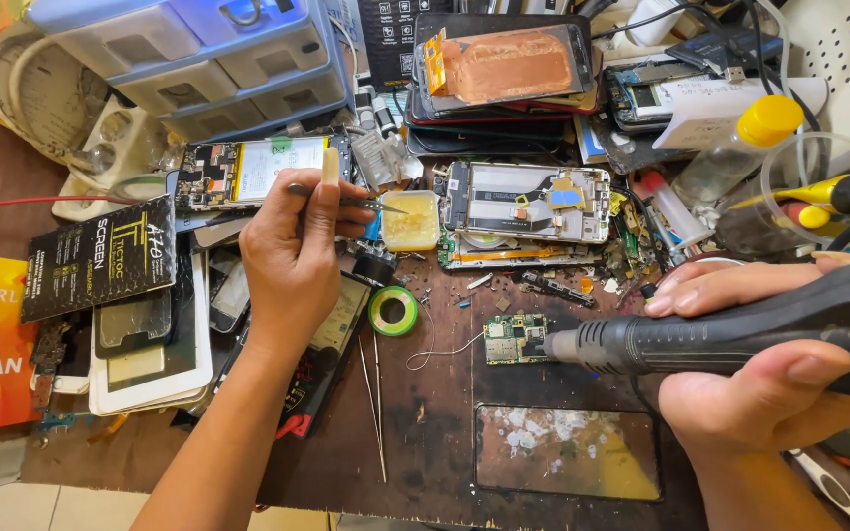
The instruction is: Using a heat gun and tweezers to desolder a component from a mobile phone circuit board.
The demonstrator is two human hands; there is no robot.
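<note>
A: Right hand (759, 379) first — fingers and thumb wrapped tight round a black ribbed hot-air handle (740, 334), its grey metal nozzle levelled at the little green circuit board (516, 339).

B: And the board itself?

A: Small, roughly square, green, studded with silver shields and tiny parts. It lies flat on the dark, stained work mat (425, 433), mid-table, just off the nozzle's tip. A thin pale wire curls away from its left edge.

B: The left hand (292, 256)?

A: Up and to the left, well apart from the board, pinched shut on slim metal tweezers (361, 200). Their points sit at the rim of a small square tub of yellowish paste (411, 220).

B: Around them?

A: A green roll of tape (393, 311) between hand and board, glossy ring shape. Behind, an opened phone frame (533, 202), silver with blue and orange patches. Bottom centre, a cracked glass panel (568, 450), flecked white. Far left, a black glossy packet (100, 258).
</note>
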